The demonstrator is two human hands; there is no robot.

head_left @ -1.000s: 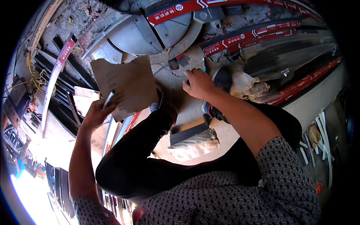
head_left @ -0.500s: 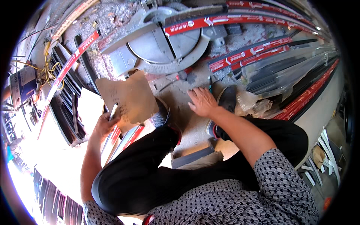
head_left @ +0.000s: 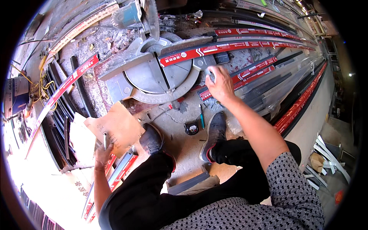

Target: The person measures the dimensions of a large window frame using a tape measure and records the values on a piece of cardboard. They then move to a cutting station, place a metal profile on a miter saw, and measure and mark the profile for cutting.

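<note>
My left hand (head_left: pixel 102 154) is closed on a torn sheet of brown cardboard (head_left: pixel 122 126) with handwriting on it, and a pale pen (head_left: pixel 105 141) stands up from the same grip. Farther right and ahead, my right hand (head_left: pixel 221 85) is curled at the right edge of the mitre saw's base (head_left: pixel 147 82). Something grey shows between thumb and forefinger, but the fingers hide what it is. A black tape measure (head_left: pixel 191 128) and a teal pen-like tool (head_left: pixel 201 116) lie on the floor between my shoes.
A strip with a red label (head_left: pixel 218 49) lies across the saw table. More red-labelled strips (head_left: pixel 299 109) and plastic-wrapped dark lengths are at the right. Dark strips (head_left: pixel 57 97) and yellow wire (head_left: pixel 38 86) lie at the left. The saw head's blade (head_left: pixel 152 23) stands raised behind.
My right hand has moved forward from beside my shoe to the saw's edge, and its fingers have curled. The tape measure has come into sight. The view has tilted farther ahead.
</note>
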